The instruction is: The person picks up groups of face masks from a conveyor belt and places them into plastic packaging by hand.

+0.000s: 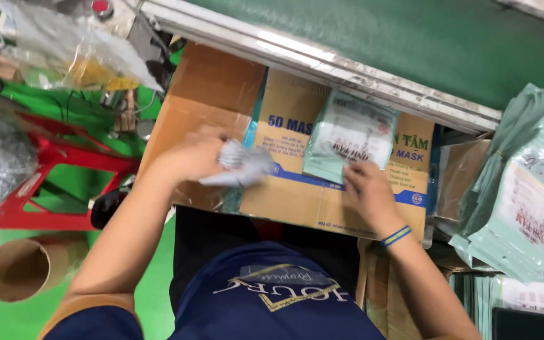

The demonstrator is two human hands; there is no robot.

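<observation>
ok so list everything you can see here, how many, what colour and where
flat brown cardboard box: one, brown with blue print, centre
pale green plastic pouch: one, green and white, on the box under the right hand
crumpled grey-white item: one, blurred, in the left hand
stack of green pouches: several, right edge
green conveyor belt: one, top
red plastic stool: one, left
cardboard tube: one, brown, bottom left
blue wristband: one, right wrist
left hand: one, centre-left
right hand: one, centre-right

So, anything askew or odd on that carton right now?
Nothing damaged or spilled. The pale green pouch lies slightly tilted on the cardboard carton under the right hand; the left hand holds blurred grey masks.
</observation>
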